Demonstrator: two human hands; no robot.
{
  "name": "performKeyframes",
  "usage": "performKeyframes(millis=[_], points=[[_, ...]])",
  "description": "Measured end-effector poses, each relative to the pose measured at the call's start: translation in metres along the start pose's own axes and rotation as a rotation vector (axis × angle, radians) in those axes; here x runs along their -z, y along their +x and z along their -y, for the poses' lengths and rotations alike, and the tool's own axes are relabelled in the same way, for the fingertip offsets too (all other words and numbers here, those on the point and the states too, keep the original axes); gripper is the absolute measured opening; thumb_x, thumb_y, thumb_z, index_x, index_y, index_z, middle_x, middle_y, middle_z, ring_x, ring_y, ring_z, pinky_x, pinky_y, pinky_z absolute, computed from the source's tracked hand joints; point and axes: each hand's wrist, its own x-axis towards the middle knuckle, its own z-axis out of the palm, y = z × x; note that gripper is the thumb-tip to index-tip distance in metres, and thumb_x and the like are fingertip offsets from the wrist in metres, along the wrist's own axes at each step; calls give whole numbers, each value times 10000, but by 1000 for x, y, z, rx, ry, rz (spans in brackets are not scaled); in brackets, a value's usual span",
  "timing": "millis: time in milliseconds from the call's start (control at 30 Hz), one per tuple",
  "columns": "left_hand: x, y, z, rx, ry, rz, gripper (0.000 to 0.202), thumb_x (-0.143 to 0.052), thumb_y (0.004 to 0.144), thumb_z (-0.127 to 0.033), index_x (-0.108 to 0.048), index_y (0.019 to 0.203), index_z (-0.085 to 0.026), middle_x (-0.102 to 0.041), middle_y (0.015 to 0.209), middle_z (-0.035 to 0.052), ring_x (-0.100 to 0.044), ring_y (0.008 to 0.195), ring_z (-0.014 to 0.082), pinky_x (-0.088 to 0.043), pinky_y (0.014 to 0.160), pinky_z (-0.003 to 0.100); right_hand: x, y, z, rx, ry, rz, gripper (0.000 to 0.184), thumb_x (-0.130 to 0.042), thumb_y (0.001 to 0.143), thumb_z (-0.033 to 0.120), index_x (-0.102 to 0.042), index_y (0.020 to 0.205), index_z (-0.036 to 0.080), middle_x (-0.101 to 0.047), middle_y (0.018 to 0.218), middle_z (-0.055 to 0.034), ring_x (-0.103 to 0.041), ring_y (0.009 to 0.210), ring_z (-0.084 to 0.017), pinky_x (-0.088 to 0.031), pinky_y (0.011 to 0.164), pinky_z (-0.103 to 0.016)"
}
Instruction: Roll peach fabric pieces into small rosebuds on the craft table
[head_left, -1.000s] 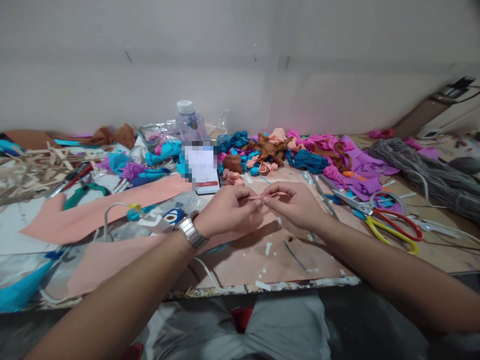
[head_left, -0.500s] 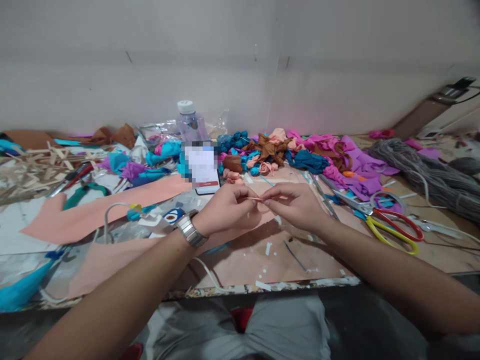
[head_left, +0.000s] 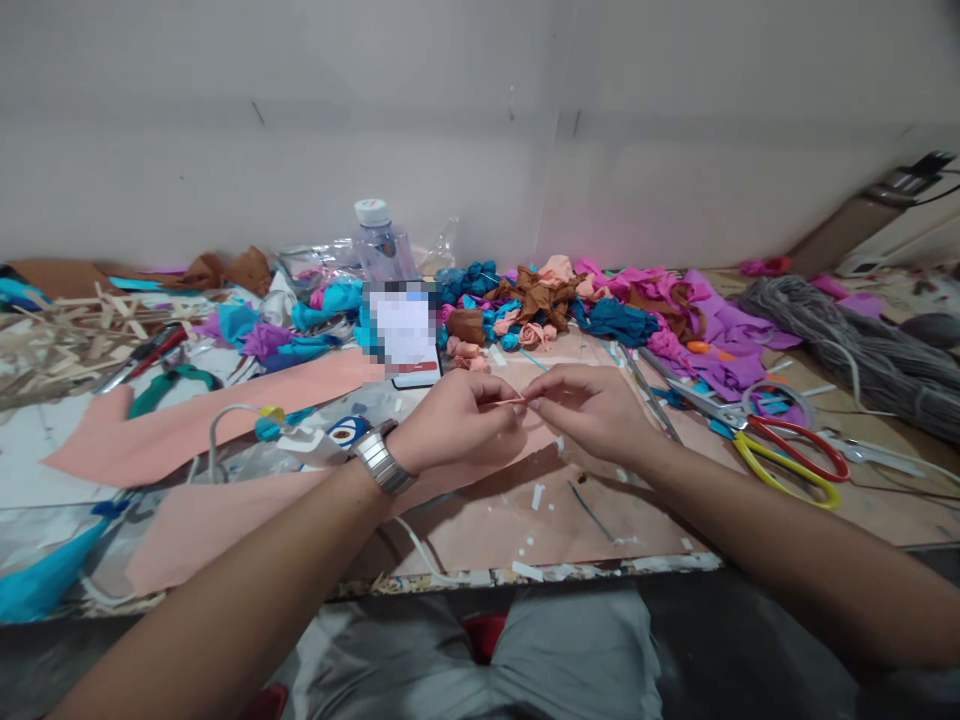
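My left hand [head_left: 457,415] and my right hand [head_left: 589,405] meet fingertip to fingertip above the worktable, both pinching a thin peach paper strip [head_left: 514,401]. Only a short length of the strip shows between the fingers. A metal watch [head_left: 381,462] sits on my left wrist. Beneath the hands lie peach paper sheets [head_left: 202,425]. A phone [head_left: 406,335] with a blurred screen stands just beyond my left hand.
Rolled paper flowers in blue, brown, pink and purple [head_left: 570,300] are heaped at the back. Red-and-yellow scissors [head_left: 787,455] lie to the right, grey yarn [head_left: 862,350] further right. A water bottle [head_left: 380,245] stands behind the phone. Green pliers [head_left: 169,385] and wood strips [head_left: 67,335] lie left.
The hands have drawn closer together. The visible length of peach strip between the fingers has shrunk, and the right hand no longer shows a long piece trailing.
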Motion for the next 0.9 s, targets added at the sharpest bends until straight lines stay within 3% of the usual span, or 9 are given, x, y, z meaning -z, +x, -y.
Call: performKeyframes(millis=[567,900], points=[[-2,1,5,-30,11,-15,237,-533,889,-274,-712,824,-133,-655,757,5,-576,747,143,-403,664,230,1,0,-2,-25,20,24,161,-638,813,91,-759,867,182,-769,841,-22,-716,780,-153,-556,738,-251],[0,-2,2,-55,73,-46,246,-532,869,-250,-756,900,-153,-735,843,11,-635,796,167,-442,716,247,3,0,-2,-37,-39,-2,143,-643,805,112,-764,840,181,-768,814,-26,-711,756,-161,-552,715,-257]])
